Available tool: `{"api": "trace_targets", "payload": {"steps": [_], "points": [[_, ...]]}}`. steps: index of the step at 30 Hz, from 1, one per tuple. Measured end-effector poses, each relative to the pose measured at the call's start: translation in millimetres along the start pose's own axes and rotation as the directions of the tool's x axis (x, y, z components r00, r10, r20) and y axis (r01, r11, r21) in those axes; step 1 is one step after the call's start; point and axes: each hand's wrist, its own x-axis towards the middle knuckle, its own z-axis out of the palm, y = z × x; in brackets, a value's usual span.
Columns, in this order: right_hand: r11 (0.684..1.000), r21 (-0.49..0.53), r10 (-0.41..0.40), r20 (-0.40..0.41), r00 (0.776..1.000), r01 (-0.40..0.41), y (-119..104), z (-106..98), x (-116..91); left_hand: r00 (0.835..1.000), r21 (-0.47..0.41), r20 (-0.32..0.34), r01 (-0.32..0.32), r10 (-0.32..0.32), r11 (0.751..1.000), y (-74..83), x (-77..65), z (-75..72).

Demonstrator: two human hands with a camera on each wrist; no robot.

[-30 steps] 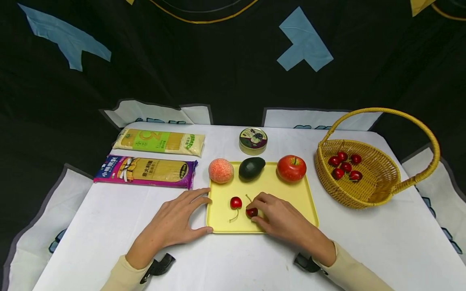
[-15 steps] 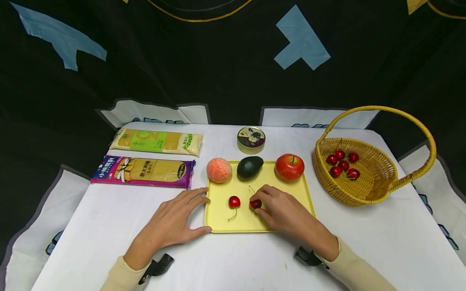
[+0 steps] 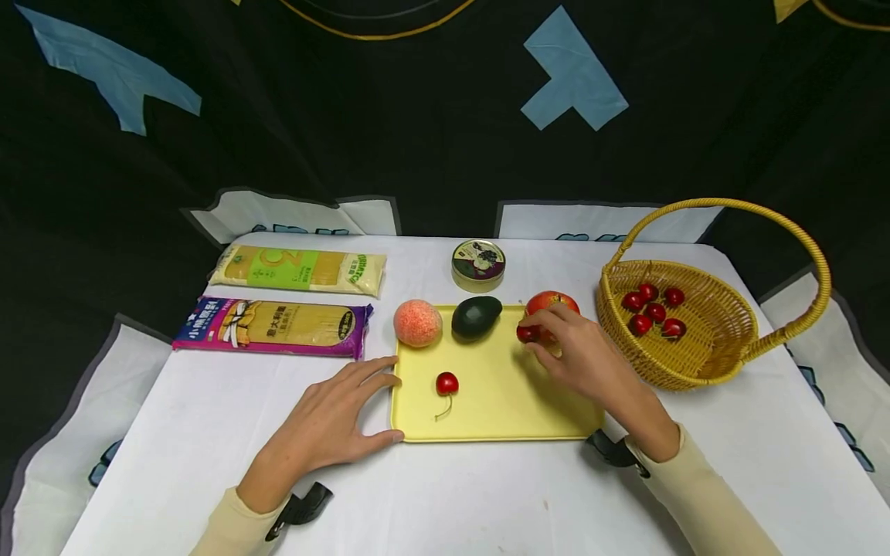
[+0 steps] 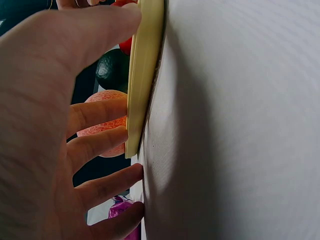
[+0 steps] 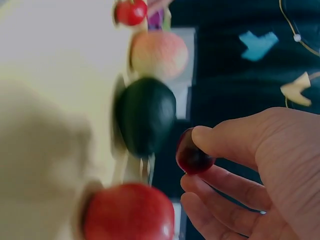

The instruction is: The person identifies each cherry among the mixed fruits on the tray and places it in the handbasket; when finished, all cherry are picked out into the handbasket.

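Between thumb and fingers my right hand (image 3: 580,351) pinches a dark red cherry (image 5: 194,154), held above the right part of the yellow tray (image 3: 480,421) and overlapping the apple (image 3: 552,301) in the head view. My left hand (image 3: 334,421) rests at the tray's left edge, fingers spread, thumb and fingertips touching the rim (image 4: 145,75). Another cherry (image 3: 447,384) with its stem lies on the tray. A peach (image 3: 418,323) and an avocado (image 3: 476,317) sit along the tray's far side, left of the apple.
A wicker basket (image 3: 709,363) with a tall handle stands right of the tray, with several cherries (image 3: 655,312) inside. Two pasta packs (image 3: 299,270) lie at the back left. A round tin (image 3: 478,265) stands behind the avocado.
My right hand has lifted the cherry from the tray's middle and moved it right and away, toward the apple. My left hand stays at the tray's edge.
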Motion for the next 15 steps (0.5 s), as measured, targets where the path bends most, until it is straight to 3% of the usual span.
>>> {"api": "trace_targets", "payload": {"steps": [15], "points": [[0.985,-0.003,0.171,-0.167,0.971,-0.174,59.2,-43.3,1.7,0.999,-0.002,0.036,0.026,-0.026,1.000,0.8,-0.2,-1.0]]}}
